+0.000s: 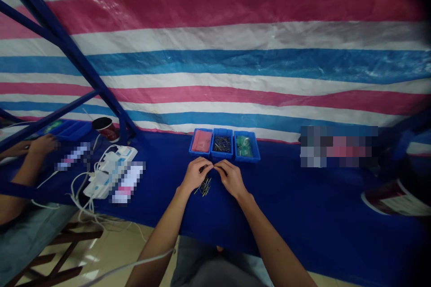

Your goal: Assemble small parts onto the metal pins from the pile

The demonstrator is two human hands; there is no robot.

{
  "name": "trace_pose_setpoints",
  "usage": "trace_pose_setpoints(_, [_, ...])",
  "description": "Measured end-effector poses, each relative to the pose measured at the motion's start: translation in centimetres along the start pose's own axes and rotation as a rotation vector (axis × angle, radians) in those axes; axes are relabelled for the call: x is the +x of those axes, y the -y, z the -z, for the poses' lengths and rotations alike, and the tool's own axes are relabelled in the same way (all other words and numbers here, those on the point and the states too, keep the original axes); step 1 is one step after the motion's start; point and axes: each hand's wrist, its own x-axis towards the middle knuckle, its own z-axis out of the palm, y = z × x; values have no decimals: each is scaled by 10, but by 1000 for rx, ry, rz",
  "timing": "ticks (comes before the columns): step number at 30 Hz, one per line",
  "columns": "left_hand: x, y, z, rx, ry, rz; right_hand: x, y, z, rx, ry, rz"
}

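Note:
My left hand and my right hand meet fingertip to fingertip above the blue table, just in front of three small blue bins. Both are closed in a pinch; whatever lies between the fingertips is too small to make out. Beneath the left hand is a small loose pile of thin metal pieces, like screws or nails, partly covered by that hand. Pink sheets or bags fill the left bin. Dark thin metal pieces lie in the middle bin, and green packets in the right one.
To the left, a white power strip trails cables beside a blurred-out phone-like object. A dark red cup stands behind. Another person's hand works at far left. A blue metal frame and striped sheet enclose the table.

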Motion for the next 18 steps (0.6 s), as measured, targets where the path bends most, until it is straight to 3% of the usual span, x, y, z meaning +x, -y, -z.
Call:
trace_pose_setpoints(10, [-1,-2,-3,-35,-3,3,-2,0,-1,-81,110,-28])
trace_pose_setpoints(18, [-1,-8,-6,-65,13,-3,-2,-5,-7,-144,108,-55])
